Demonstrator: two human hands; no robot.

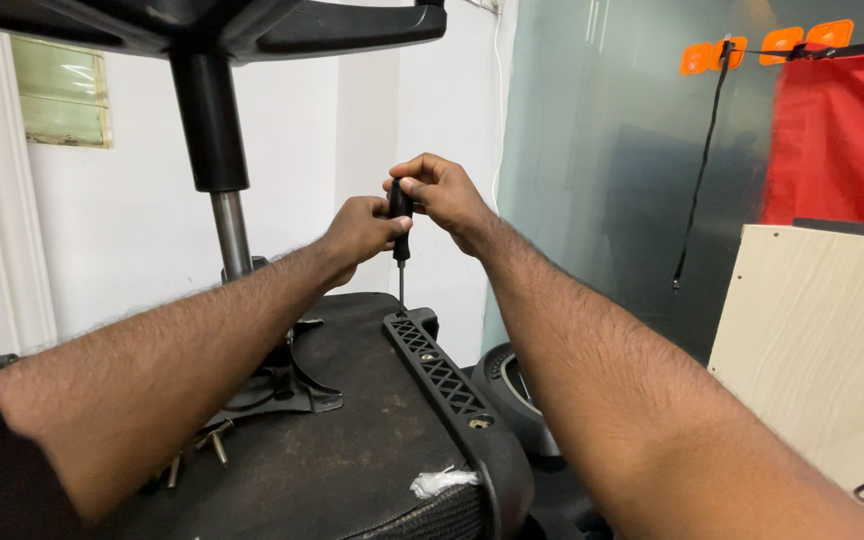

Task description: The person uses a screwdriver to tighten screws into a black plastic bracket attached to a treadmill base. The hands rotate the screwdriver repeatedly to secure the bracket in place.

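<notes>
Nearest the camera, a scrap of white stuffing (442,481) is lying at the front edge of the upturned chair seat (352,440), just beside the near end of a black plastic armrest bracket (447,385). A few loose bolts (214,438) are lying on the seat's underside toward its left edge, next to the black metal plate (272,385) from which the chair's column (230,235) is rising to the base overhead.

Farther along, the bracket is running along the seat's right edge, with open screw holes showing along its ribbed face. Above its far end, a screwdriver (401,235) is standing upright, its thin shaft pointing down so the tip is meeting the bracket's far corner.

The left hand (360,235) is curling around the lower part of the black handle, fingers closed on it. The right hand (442,195) is wrapping the top of the handle, fingers closed on it from the right and above, so only a strip of handle is showing between the two hands.

Behind, a pale wooden panel (812,340) is leaning at the right beneath a red cloth (837,140).
</notes>
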